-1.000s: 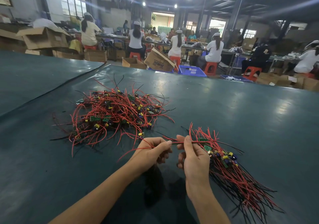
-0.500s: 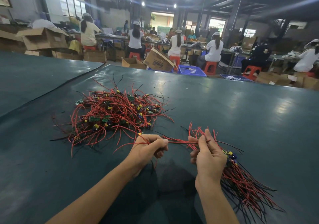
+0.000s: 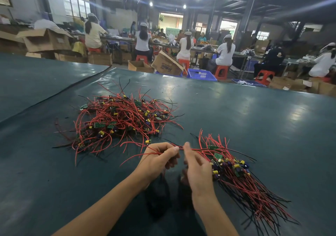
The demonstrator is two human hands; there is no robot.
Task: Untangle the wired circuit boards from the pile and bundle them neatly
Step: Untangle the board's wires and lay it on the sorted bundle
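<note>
Head view: tangled pile of red and black wired green circuit boards point(image 3: 120, 119) lies on the dark green table cover point(image 3: 254, 117), ahead and left of the hands. Left hand point(image 3: 158, 158) has its fingers curled and pinches a thin red wire strand point(image 3: 194, 149). Right hand point(image 3: 197, 166), motion-blurred, pinches the same strand just beside the left. The strand runs right to the sorted bundle of wired boards point(image 3: 236, 172), which lies flat just right of the right hand with its wires fanned toward the near right. In the background, seated workers, cardboard boxes point(image 3: 45, 40) and a blue plastic crate point(image 3: 201, 74).
</note>
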